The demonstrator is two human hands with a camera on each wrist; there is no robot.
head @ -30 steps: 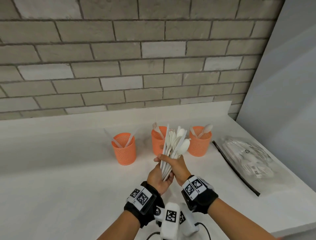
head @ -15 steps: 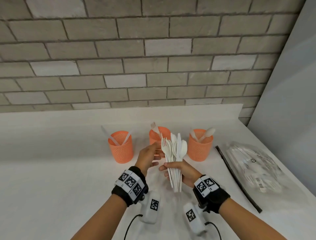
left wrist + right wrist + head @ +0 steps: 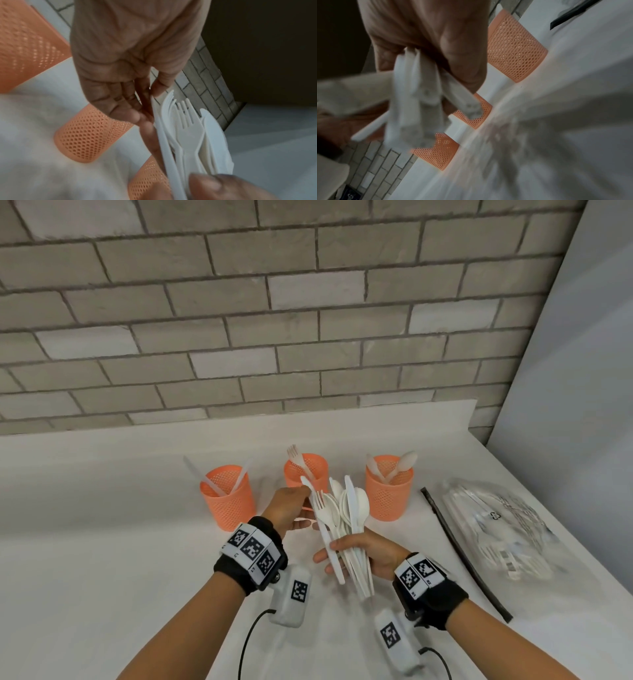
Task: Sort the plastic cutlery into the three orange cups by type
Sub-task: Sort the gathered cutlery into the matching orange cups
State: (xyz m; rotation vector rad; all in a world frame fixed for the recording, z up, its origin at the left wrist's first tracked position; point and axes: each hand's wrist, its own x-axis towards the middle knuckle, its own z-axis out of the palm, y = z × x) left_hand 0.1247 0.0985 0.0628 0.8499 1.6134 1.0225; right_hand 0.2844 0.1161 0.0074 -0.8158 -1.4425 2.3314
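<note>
Three orange mesh cups stand in a row on the white counter [image 3: 102, 542]. The left cup [image 3: 226, 505] holds knives, the middle cup [image 3: 306, 470] a fork, the right cup [image 3: 388, 494] spoons. In front of them my right hand [image 3: 342, 549] grips a mixed bundle of white cutlery [image 3: 349, 518] by the handles [image 3: 419, 94]. My left hand [image 3: 303, 498] pinches the blade tip of one white knife [image 3: 323, 535] at the bundle's left edge; thumb and fingers [image 3: 154, 94] meet on it. The knife slants away from the other pieces.
A clear plastic bag of more cutlery [image 3: 496, 525] with a black zip strip [image 3: 462, 553] lies on the counter's right part. A brick wall [image 3: 274, 320] rises behind the cups, and a grey panel [image 3: 582, 371] closes the right side.
My left hand left the bundle's base, swung out to the left and came up to its top, where it now pinches one knife. The bundle turned more upright in my right hand.
</note>
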